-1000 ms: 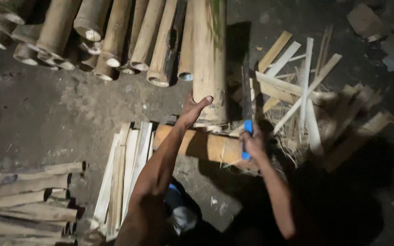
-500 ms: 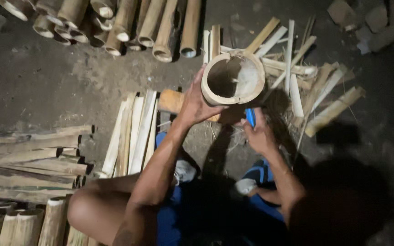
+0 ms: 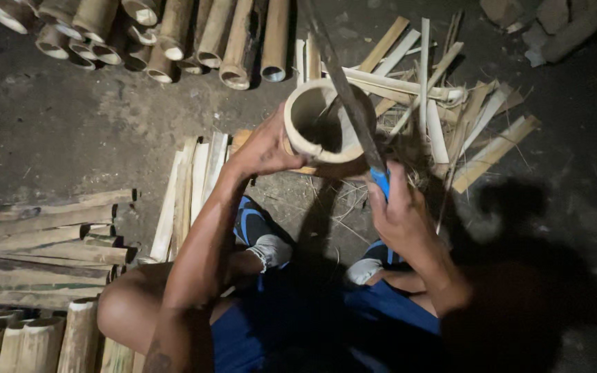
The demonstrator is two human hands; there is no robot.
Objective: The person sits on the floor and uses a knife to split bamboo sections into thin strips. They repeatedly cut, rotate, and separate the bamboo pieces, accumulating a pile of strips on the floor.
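A hollow bamboo tube (image 3: 305,114) stands upright in front of me, its open end facing up. My left hand (image 3: 262,148) grips the tube's left wall. My right hand (image 3: 399,214) is closed around the blue handle of a long dark blade (image 3: 343,86). The blade lies across the tube's open rim, pointing away from me. My knees and feet in blue-and-white shoes (image 3: 260,238) sit on the ground below the tube.
Whole bamboo tubes (image 3: 167,34) are stacked at the top left. Split bamboo slats (image 3: 191,186) lie by my left arm, and more strips (image 3: 443,97) are scattered right of the tube. Cut bamboo pieces (image 3: 43,242) are piled at the lower left.
The bamboo tube has been stood upright from lying along the ground. The blade has come up from beside it and now rests across its open rim.
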